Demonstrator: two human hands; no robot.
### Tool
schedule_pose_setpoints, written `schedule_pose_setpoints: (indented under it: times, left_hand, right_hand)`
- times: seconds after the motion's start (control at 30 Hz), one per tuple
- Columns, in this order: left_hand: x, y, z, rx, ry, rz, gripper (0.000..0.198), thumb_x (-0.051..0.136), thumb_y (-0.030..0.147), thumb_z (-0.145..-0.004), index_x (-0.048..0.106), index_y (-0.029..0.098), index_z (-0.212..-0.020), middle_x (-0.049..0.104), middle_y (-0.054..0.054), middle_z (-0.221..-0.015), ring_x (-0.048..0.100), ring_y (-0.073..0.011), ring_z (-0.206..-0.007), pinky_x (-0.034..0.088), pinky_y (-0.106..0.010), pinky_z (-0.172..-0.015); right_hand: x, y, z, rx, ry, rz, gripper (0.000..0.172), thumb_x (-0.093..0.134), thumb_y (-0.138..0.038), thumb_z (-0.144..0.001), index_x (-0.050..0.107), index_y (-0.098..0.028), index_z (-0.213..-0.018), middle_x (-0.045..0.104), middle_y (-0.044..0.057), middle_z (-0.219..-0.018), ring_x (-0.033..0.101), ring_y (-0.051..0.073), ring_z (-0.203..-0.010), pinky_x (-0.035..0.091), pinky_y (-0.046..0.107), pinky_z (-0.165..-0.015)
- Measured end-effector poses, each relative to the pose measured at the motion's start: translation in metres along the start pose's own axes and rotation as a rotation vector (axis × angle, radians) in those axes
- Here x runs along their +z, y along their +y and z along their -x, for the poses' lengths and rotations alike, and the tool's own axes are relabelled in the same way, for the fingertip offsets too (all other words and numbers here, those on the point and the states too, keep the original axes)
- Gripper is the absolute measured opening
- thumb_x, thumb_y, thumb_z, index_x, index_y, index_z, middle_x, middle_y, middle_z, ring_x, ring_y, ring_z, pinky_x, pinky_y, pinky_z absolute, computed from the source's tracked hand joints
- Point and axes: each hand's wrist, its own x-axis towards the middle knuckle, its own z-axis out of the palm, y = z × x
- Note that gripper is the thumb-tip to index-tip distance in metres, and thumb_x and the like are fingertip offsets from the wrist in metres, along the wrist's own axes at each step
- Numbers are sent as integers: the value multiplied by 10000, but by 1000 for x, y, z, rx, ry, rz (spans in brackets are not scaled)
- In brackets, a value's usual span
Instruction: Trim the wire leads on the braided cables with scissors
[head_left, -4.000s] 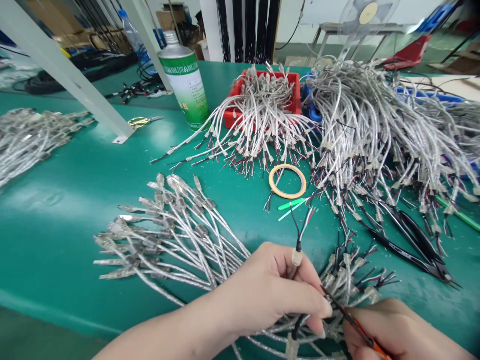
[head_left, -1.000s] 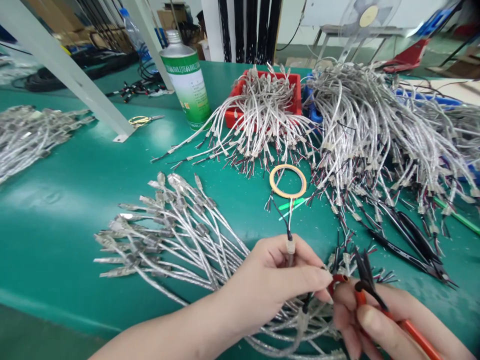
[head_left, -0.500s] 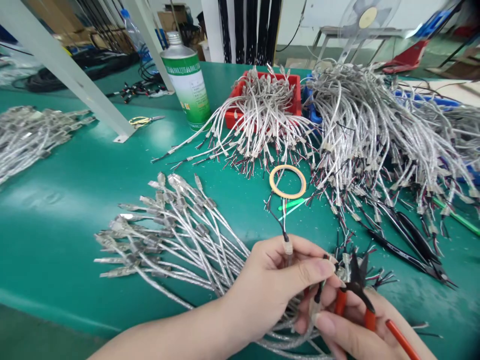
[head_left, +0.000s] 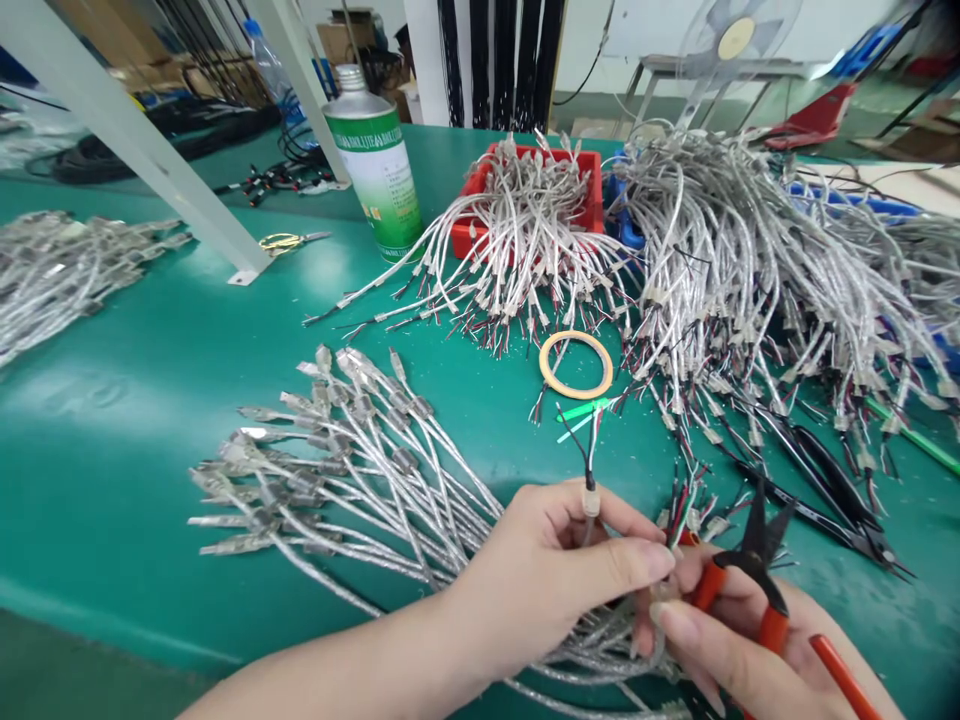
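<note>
My left hand (head_left: pixel 577 570) is closed around a clear-jacketed cable (head_left: pixel 591 500), whose split black and white wire ends point up. Its thumb and forefinger pinch near the loose coloured wires (head_left: pixel 682 515) of a second cable. My right hand (head_left: pixel 735 640) meets it there, thumb and fingers closed on that second cable's jacket. Tucked in the same right hand is a pair of orange-handled scissors (head_left: pixel 765 545), blades apart and pointing up. Under both hands runs a bundle of silvery cables (head_left: pixel 405 460), with USB-type plugs fanned out to the left.
A roll of tape (head_left: pixel 576 393) lies ahead of my hands. Black-handled pliers (head_left: pixel 832 490) lie to the right. Behind stand a red bin (head_left: pixel 592 190) of cables, a large cable heap (head_left: pixel 720 240) and a green can (head_left: pixel 382 180). Gold-handled scissors (head_left: pixel 281 243) lie near a metal post (head_left: pixel 150 150).
My right hand has shifted right and slightly down with the scissors. The second cable's coloured wires now fan upward between my hands. The left hand's cable has moved slightly right.
</note>
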Motion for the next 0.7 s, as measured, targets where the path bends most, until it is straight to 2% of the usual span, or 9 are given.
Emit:
schedule_pose_setpoints:
  times: [0.1,0.33,0.53,0.6,0.7]
  left_hand:
    - [1,2,1,-11,19,12,247,813,309,-699,619,157,-710,629,22,-603,564,-87,-463,478,-213,-482]
    - [4,-1,1,20,49,44,266,826,295,-690,588,176,-684,606,45,-553,524,-85,-413,426,-206,-431]
    - [6,-4,4,39,101,96,196,764,257,-747,581,191,-721,591,61,-527,499,-78,-366,354,-195,-399]
    - [7,-2,4,34,140,105,188,772,245,-727,594,186,-724,576,64,-505,491,-74,-365,320,-183,-391]
    - [9,0,4,49,207,92,178,773,223,-704,608,157,-696,657,20,-601,434,-31,-388,293,-160,-396]
  right_hand:
    - [3,-4,-7,-7,20,95,426,755,-647,-709,732,-221,-701,636,33,-522,614,243,-524,542,328,-483]
    - [4,-6,-6,-5,10,149,391,755,-610,-724,721,-222,-693,620,10,-529,603,224,-524,524,298,-471]
    - [1,8,5,79,-159,73,305,702,-485,-843,682,-220,-693,628,-10,-634,582,178,-581,483,258,-556]
    - [3,9,6,113,-165,46,331,699,-503,-833,652,-217,-674,592,-21,-622,550,171,-578,452,255,-552]
    - [5,4,5,131,-167,38,390,710,-550,-794,619,-210,-628,559,-22,-604,515,168,-562,438,263,-541]
